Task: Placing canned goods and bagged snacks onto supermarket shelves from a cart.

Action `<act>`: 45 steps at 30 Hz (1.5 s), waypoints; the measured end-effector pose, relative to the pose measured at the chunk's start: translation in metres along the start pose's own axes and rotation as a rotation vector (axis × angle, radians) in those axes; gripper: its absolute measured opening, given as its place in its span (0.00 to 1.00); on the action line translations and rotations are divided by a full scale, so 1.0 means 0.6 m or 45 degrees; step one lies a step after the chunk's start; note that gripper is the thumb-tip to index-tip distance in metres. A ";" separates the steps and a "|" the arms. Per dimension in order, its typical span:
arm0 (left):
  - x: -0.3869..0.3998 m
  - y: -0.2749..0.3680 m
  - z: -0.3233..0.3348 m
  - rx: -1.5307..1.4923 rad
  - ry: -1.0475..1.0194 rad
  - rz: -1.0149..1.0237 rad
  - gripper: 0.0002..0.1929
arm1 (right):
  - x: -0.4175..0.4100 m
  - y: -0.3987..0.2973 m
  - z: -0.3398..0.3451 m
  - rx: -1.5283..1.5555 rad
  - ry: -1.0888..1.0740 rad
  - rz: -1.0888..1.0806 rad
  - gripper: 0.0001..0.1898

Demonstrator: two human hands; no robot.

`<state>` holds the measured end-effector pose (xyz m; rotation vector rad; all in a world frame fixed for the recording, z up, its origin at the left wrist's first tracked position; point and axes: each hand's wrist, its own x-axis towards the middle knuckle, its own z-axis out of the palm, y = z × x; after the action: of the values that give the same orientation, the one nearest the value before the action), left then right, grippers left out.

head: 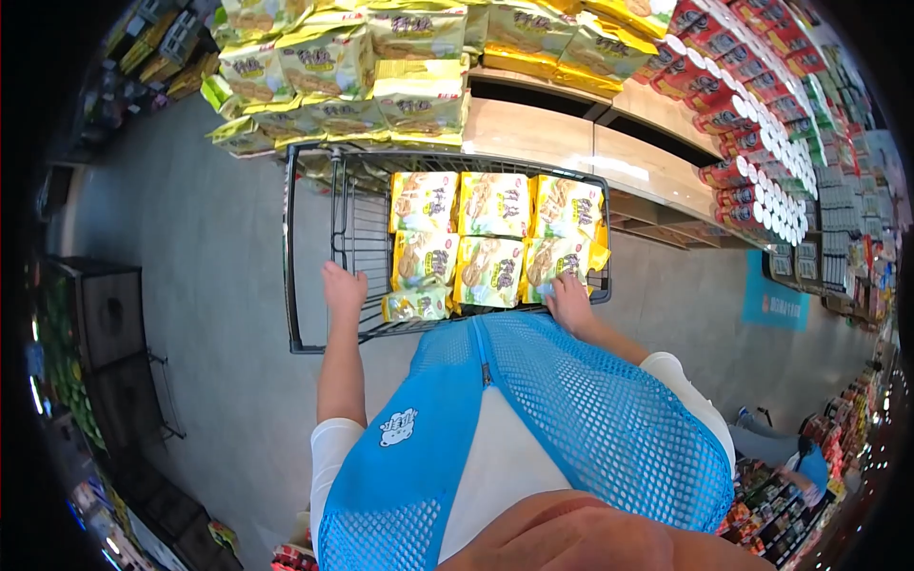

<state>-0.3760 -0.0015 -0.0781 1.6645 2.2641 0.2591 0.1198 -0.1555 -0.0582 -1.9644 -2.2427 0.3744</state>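
Observation:
In front of me stands a black wire shopping cart (288, 250) with its handle end at the left. Bags of biscuits or crackers (493, 204) in yellow and pale green wrapping fill its right part in two rows, and a smaller-looking bag (414, 305) leans at the near left corner. My left hand (345, 287) is over the near left part of the cart, thumb apart from the fingers, with nothing in it. At the near right, my right hand (569, 298) touches the front right bag (550, 260); whether it grips the bag is unclear.
Behind the cart, similar bags (325, 61) are stacked beside a wooden display stand (528, 132). Red canisters with white lids (750, 171) stand at the right. Grey floor (214, 285) lies to the left, with black crates (111, 307) beyond. Another person (810, 464) is at the lower right.

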 end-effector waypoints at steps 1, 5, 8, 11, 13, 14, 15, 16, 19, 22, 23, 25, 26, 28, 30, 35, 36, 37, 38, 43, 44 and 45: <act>0.000 -0.004 0.002 -0.006 0.007 0.019 0.30 | -0.018 0.002 -0.001 -0.021 -0.020 0.007 0.19; 0.003 -0.007 -0.003 0.015 -0.005 0.057 0.29 | -0.074 0.012 0.031 -0.038 -0.124 0.116 0.17; 0.003 0.013 -0.022 0.025 -0.079 0.031 0.29 | -0.079 -0.003 0.035 -0.054 -0.026 0.141 0.18; 0.000 0.027 -0.044 0.042 -0.185 -0.021 0.32 | -0.084 -0.007 0.035 -0.026 -0.013 0.205 0.19; 0.005 0.021 -0.042 0.056 -0.229 -0.043 0.35 | -0.082 -0.004 0.033 0.007 -0.023 0.242 0.19; 0.011 0.003 -0.027 0.066 -0.245 -0.061 0.39 | -0.081 -0.003 0.032 0.011 -0.045 0.241 0.19; 0.017 0.002 -0.025 0.076 -0.263 -0.069 0.44 | -0.080 -0.002 0.033 0.014 -0.063 0.249 0.19; 0.020 0.001 -0.023 0.081 -0.258 -0.056 0.44 | -0.081 0.000 0.034 0.019 -0.053 0.258 0.19; 0.028 -0.009 -0.017 0.099 -0.393 -0.109 0.50 | -0.086 -0.001 0.034 0.033 -0.062 0.267 0.20; 0.026 -0.010 -0.008 0.107 -0.412 -0.140 0.51 | -0.083 0.005 0.023 0.037 -0.085 0.251 0.21; 0.022 -0.013 -0.005 0.078 -0.401 -0.152 0.52 | -0.083 0.004 0.021 0.040 -0.092 0.253 0.21; 0.019 -0.022 0.008 0.051 -0.396 -0.182 0.52 | -0.085 0.010 0.019 0.026 -0.159 0.243 0.21; 0.027 -0.025 0.014 0.032 -0.372 -0.132 0.52 | -0.082 0.013 0.020 0.029 -0.175 0.238 0.21; 0.033 -0.047 0.024 0.021 -0.363 -0.118 0.53 | -0.078 0.014 0.024 0.009 -0.184 0.239 0.21; 0.037 -0.060 0.028 -0.119 -0.347 -0.055 0.49 | -0.075 0.017 0.030 0.020 -0.209 0.230 0.20; 0.027 -0.048 0.014 -0.137 -0.309 -0.039 0.43 | -0.072 0.020 0.035 0.024 -0.195 0.252 0.20; 0.019 -0.047 0.016 -0.140 -0.272 -0.028 0.42 | -0.078 0.021 0.041 0.031 -0.212 0.247 0.20; 0.017 -0.038 0.011 -0.134 -0.280 -0.039 0.42 | -0.080 0.024 0.044 0.026 -0.225 0.263 0.20; 0.016 -0.029 0.005 -0.115 -0.335 -0.065 0.42 | -0.083 0.026 0.047 0.020 -0.238 0.280 0.20; 0.015 -0.038 -0.005 -0.106 -0.374 -0.089 0.43 | -0.084 0.022 0.039 0.001 -0.295 0.297 0.21; 0.016 -0.045 -0.004 -0.103 -0.376 -0.098 0.43 | -0.085 0.017 0.036 0.005 -0.309 0.300 0.21; 0.016 -0.043 -0.006 -0.097 -0.385 -0.089 0.43 | -0.090 0.013 0.035 0.005 -0.316 0.306 0.21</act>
<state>-0.4029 0.0001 -0.0847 1.4717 2.0553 0.0695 0.1294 -0.2101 -0.0775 -2.3061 -2.1377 0.6847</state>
